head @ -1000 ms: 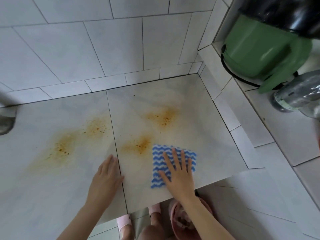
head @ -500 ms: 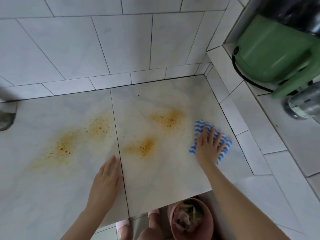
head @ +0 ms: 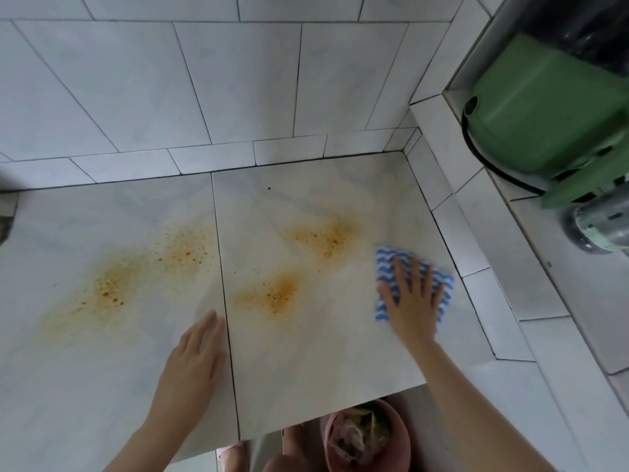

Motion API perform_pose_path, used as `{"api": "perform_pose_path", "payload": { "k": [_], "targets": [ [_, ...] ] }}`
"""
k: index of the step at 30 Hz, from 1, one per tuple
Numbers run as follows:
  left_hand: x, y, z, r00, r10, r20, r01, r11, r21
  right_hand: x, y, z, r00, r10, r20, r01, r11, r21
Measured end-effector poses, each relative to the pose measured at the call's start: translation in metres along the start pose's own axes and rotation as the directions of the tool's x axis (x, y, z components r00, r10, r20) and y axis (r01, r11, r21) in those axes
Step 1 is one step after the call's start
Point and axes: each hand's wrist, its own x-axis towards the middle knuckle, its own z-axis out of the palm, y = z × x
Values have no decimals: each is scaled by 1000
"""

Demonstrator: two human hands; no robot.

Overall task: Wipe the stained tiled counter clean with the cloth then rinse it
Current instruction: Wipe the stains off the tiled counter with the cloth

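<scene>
The pale tiled counter (head: 306, 362) carries orange-brown stains: a long smear on the left tile (head: 129, 281), one patch mid-counter (head: 272, 294) and another farther back (head: 326, 235). A blue-and-white wavy-striped cloth (head: 384, 264) lies flat near the counter's right side. My right hand (head: 413, 303) presses on it, palm down, fingers spread. My left hand (head: 194, 362) rests flat on the bare counter near the front edge, across the tile joint, holding nothing.
A raised tiled ledge (head: 476, 253) borders the counter's right side. A green appliance (head: 544, 110) and a metal jar (head: 599, 226) stand on the higher surface beyond it. A pink bin (head: 401, 434) with rubbish sits on the floor below the front edge. White wall tiles rise behind.
My right hand slid the cloth from the front middle of the counter to the right side, then slightly back toward me. The left hand stayed put. The stains look unchanged.
</scene>
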Motion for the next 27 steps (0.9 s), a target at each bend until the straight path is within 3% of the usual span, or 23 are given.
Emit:
{"api": "perform_pose_path", "payload": {
  "k": [7, 15, 20, 22, 27],
  "targets": [
    [1, -4, 3, 1000, 23, -4, -23, 999, 22, 71, -5, -11, 984, 177, -1, -177, 984, -9],
    [0, -5, 4, 1000, 22, -12, -22, 1000, 6, 68, -114, -4, 980, -196, 35, 194, 980, 41],
    [-2, -3, 6, 1000, 22, -10, -22, 1000, 7, 32, -108, 6, 918, -395, 28, 394, 919, 32],
    [-2, -5, 6, 1000, 22, -5, -22, 1000, 4, 33, -85, 5, 926, -378, 12, 378, 926, 19],
    [-1, -5, 5, 1000, 28, -8, -28, 1000, 5, 65, -11, -10, 997, -77, 24, 78, 996, -46]
  ]
}}
